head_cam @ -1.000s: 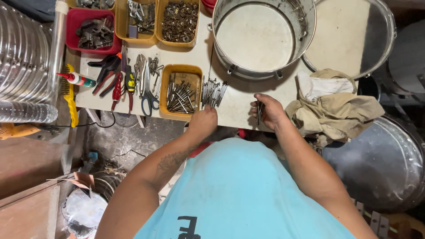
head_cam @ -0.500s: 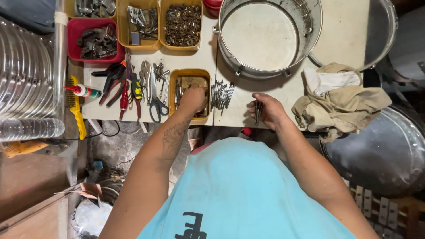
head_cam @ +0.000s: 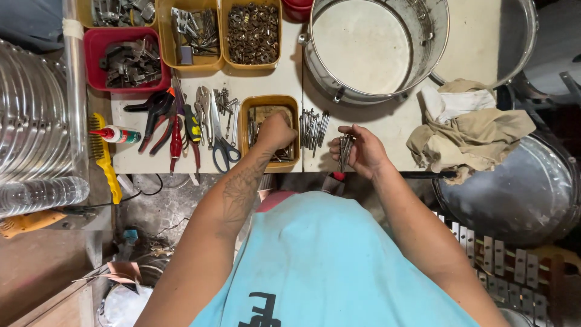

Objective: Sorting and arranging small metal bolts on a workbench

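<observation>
My left hand (head_cam: pixel 275 131) reaches down into a yellow tray (head_cam: pixel 245 129) of long metal rods at the table's front edge; its fingers are curled among the rods, and whether it grips any is hidden. My right hand (head_cam: pixel 358 149) holds a small bundle of thin metal rods (head_cam: pixel 345 149) upright just off the table edge. Between the two hands a loose row of the same rods (head_cam: pixel 313 128) lies on the beige tabletop (head_cam: pixel 387 121).
A large metal drum shell (head_cam: pixel 375 48) stands at the back. Trays of nuts (head_cam: pixel 250 33) and brackets (head_cam: pixel 128 60) line the far side. Pliers and scissors (head_cam: pixel 187 127) lie at left, crumpled rags (head_cam: pixel 466 127) at right.
My left hand has moved left from the loose rods into the yellow tray. My right hand has lifted its bundle of rods a little; the view shifted slightly.
</observation>
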